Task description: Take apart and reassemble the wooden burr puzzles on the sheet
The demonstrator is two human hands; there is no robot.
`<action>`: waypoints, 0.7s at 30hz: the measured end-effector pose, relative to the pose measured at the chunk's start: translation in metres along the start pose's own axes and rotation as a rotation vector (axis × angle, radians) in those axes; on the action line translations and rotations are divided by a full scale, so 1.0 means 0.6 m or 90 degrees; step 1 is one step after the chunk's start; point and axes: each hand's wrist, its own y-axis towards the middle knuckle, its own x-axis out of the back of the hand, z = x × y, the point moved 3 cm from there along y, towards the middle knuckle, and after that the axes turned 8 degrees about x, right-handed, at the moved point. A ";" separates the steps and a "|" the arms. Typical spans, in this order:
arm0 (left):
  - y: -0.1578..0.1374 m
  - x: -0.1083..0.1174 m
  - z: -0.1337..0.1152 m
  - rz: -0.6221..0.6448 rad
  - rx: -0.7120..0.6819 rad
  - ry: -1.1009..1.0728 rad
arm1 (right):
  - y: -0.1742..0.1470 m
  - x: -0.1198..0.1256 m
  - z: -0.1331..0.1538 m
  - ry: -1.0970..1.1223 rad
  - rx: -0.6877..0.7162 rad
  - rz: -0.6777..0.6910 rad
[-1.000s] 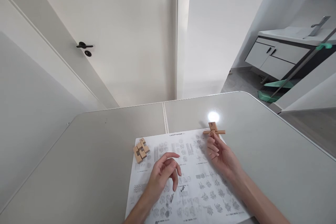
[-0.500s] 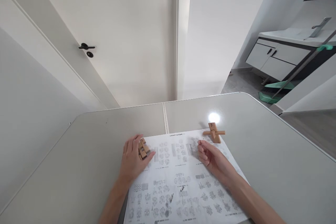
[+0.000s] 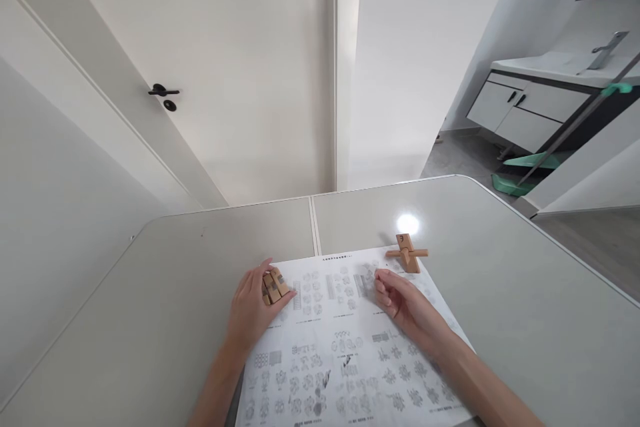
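Observation:
My left hand (image 3: 251, 300) is curled round several notched wooden puzzle pieces (image 3: 276, 285), which lie side by side at the upper left corner of a printed sheet (image 3: 320, 320). Its thumb presses along their near end and its fingers go behind them. My right hand (image 3: 400, 297) rests on the right side of the sheet with fingers curled in and nothing visible in them. Just beyond it, a few interlocked wooden pieces (image 3: 407, 253) form a cross shape, one bearing a dark mark. Rows of small diagrams cover the sheet.
The light grey table (image 3: 150, 320) has a seam (image 3: 315, 223) across it and a rounded far right corner. Behind it stand a white door (image 3: 250, 67) and a wall. At the right are a sink cabinet (image 3: 530, 107) and a green dustpan (image 3: 513, 185) on the floor.
The wooden pieces in my left hand have shifted from an uneven arrangement to a more even row. My right hand has barely moved.

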 end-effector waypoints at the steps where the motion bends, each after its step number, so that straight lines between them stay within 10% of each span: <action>1: -0.002 0.000 -0.008 0.001 -0.009 -0.013 | -0.001 -0.002 0.000 -0.018 0.001 0.003; 12: -0.076 -0.041 -0.142 0.243 -0.197 -0.143 | -0.015 -0.021 -0.014 -0.323 0.086 0.134; 21: -0.078 -0.045 -0.152 0.318 -0.209 -0.161 | -0.031 -0.031 -0.030 -0.615 0.233 0.254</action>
